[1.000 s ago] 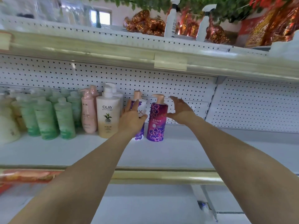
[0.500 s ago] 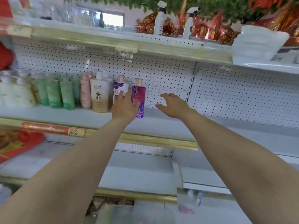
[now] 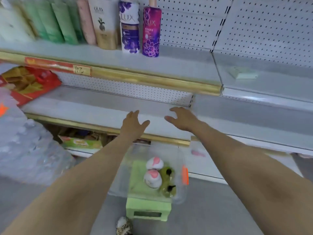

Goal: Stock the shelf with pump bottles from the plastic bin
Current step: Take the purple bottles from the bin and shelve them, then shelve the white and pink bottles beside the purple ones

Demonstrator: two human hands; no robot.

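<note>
what changed: a second ago the purple bottle was being handled up on the shelf. It's now been let go and left standing upright, well above the plastic bin, right beside a white-and-purple bottle.
hands: the left hand and right hand have been dropped to just above the bin's far side. Both are kept wide, fingers spread, and nothing is being held.
what that means: that bottle looks done, so probably a trip back to the bin is being started for the next one.
bin: see-through, parked on a green stool on the floor, straight below the hands.
what's left in the bin: two white bottles with pink tops and two olive-green bottles with black pumps, all bunched toward the bin's right side. It's pretty blurry, so labels can't be read.
progress guess: roughly four still to be shelved.
</note>
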